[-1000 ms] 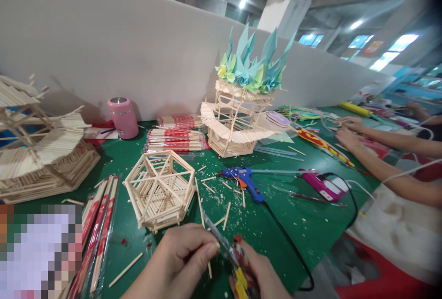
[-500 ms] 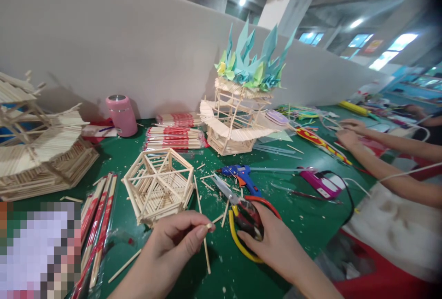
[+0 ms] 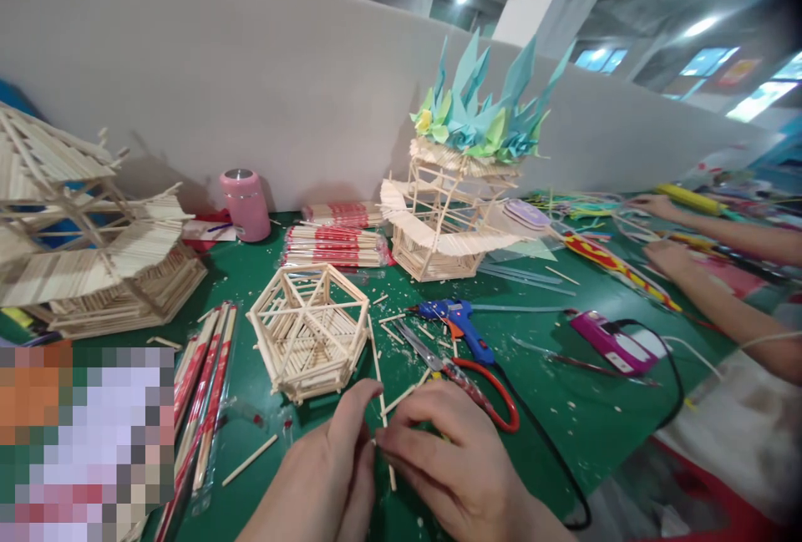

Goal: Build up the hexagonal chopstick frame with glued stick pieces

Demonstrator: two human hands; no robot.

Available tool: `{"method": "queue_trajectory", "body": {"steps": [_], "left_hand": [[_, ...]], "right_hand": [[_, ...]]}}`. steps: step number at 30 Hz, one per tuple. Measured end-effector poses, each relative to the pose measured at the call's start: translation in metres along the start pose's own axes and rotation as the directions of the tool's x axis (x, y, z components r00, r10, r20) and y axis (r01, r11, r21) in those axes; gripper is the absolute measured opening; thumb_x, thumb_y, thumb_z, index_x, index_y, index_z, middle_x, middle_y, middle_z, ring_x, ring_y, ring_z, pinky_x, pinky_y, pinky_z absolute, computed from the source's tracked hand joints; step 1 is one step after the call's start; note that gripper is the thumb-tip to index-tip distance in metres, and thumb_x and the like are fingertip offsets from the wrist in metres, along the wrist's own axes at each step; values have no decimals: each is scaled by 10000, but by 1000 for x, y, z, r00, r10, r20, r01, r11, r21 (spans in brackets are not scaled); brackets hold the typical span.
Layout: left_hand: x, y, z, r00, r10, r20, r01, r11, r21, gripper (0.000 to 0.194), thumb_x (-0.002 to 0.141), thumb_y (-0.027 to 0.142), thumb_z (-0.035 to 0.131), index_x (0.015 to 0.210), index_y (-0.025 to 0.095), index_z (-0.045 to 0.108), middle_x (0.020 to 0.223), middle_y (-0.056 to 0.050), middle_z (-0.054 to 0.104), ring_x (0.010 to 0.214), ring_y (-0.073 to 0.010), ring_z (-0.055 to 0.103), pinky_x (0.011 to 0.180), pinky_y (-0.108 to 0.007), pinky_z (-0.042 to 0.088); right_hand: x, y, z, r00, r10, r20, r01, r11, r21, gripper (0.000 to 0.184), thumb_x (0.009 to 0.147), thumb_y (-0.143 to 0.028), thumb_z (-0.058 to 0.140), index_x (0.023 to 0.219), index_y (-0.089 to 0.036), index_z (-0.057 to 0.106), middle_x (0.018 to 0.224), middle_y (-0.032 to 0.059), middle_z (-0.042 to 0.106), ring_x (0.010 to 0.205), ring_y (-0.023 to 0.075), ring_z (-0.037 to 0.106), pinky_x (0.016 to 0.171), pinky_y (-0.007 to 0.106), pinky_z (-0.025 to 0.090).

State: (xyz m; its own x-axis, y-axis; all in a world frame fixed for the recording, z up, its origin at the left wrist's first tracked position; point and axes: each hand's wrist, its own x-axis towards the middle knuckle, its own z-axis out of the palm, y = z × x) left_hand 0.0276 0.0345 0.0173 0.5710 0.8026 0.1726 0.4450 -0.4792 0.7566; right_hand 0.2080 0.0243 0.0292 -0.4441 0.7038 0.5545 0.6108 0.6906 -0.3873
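My left hand [image 3: 329, 467] is closed, with the pale end of a short wooden stick just showing at its fingertips. Facing it, my right hand [image 3: 454, 454] has its fingers bent and pressed together close to that end; what they grip is hidden. Between and beneath both hands a longer wooden stick [image 3: 378, 358] lies on the table. Scissors [image 3: 464, 379] with a red handle rest just beyond my right hand, which covers part of them. A many-sided open frame of sticks [image 3: 310, 333] stands beyond my left hand.
A blue glue gun [image 3: 457, 325] lies past the scissors. Bagged sticks [image 3: 332, 245], a pink flask [image 3: 244, 206] and a stick tower [image 3: 448, 216] topped with folded paper stand behind. Another stick model [image 3: 119, 266] is at left. A co-worker's arms [image 3: 720, 291] reach in from the right.
My right hand has let go of the scissors, which now lie on the table, and has come over beside my left hand. The view has turned slightly left.
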Motion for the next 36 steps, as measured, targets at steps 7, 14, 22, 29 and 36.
{"method": "queue_trajectory", "body": {"steps": [7, 14, 22, 29, 36], "left_hand": [[-22, -3, -8, 970, -56, -237, 68, 997, 42, 395, 887, 205, 308, 1276, 268, 341, 749, 26, 689, 584, -108, 662, 580, -173, 528], [-38, -30, -38, 862, 68, -503, 189, 876, 443, 311, 879, 417, 441, 1140, 254, 485, 977, -34, 607, 865, -167, 622, 753, -259, 522], [-20, -41, -57, 922, 115, -369, 89, 866, 491, 249, 822, 296, 559, 1064, 239, 552, 1074, -76, 501, 995, -255, 496, 798, -417, 449], [-5, -44, -60, 944, 142, -297, 12, 887, 462, 172, 819, 207, 548, 986, 239, 579, 1034, -67, 480, 918, -230, 480, 735, -391, 437], [0, -48, -60, 958, 114, -261, 3, 912, 410, 125, 828, 196, 527, 869, 218, 643, 985, -65, 509, 903, -215, 492, 718, -350, 447]], "right_hand": [[23, -3, 10, 991, -74, 113, 76, 997, -12, 127, 872, -178, 538, 848, -166, 662, 739, 31, 631, 680, 156, 511, 590, 282, 402], [55, 4, 15, 996, 0, 92, 4, 999, -40, 142, 862, -168, 544, 833, -164, 683, 834, 61, 605, 762, 173, 515, 657, 297, 421], [65, 8, 28, 992, 35, 119, -29, 998, -52, 172, 854, -133, 531, 795, -144, 692, 851, 81, 600, 788, 188, 531, 669, 309, 442], [66, 12, 31, 990, 45, 136, -37, 997, -62, 173, 857, -145, 533, 788, -154, 692, 851, 76, 590, 787, 182, 530, 668, 302, 435], [67, 11, 32, 989, 31, 141, -20, 997, -78, 181, 850, -132, 535, 769, -150, 696, 837, 68, 586, 744, 166, 513, 639, 289, 419]]}}
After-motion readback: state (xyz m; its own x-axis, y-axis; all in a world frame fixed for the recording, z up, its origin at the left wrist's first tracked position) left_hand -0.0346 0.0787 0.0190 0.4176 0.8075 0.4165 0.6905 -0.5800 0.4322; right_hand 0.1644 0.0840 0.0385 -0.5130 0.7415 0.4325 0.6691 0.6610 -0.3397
